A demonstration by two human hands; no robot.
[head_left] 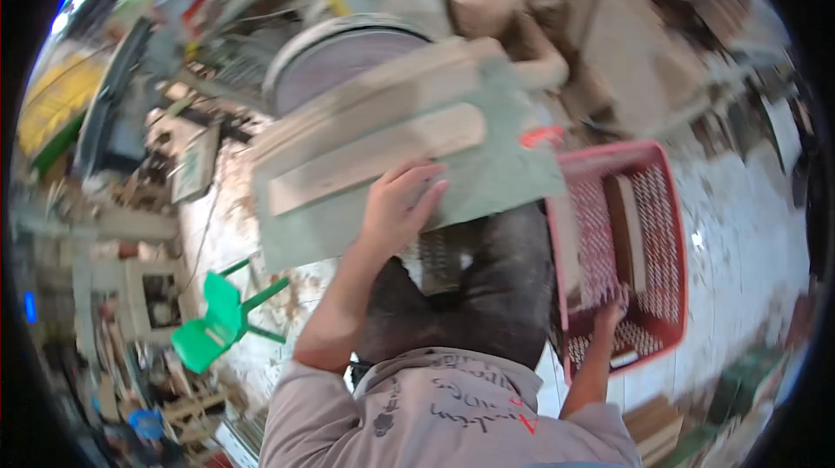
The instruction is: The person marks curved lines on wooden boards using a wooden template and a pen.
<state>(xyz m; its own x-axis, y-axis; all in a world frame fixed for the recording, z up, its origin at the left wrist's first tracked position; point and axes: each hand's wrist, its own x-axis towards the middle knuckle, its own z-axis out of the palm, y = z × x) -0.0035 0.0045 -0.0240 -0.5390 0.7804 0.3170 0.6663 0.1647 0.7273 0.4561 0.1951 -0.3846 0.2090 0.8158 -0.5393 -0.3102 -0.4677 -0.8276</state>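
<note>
On a pale green board (487, 185) in front of me lies a long light wooden piece (374, 159) with a rounded end. My left hand (404, 203) is over the board at the near edge of that piece, thumb and fingers apart. To my right, my right hand (613, 307) reaches down into a red plastic basket (677, 268). It is near the lower end of a wooden slat (633, 233) standing inside. Blur hides how the right fingers are placed.
A large round disc (348, 59) with a pale rim stands behind the board. On the left, a small green chair (213, 324) stands on the dusty tiled floor (739, 233). Wood scraps and boards crowd the left side. An orange-red object (541, 136) is at the board's right edge.
</note>
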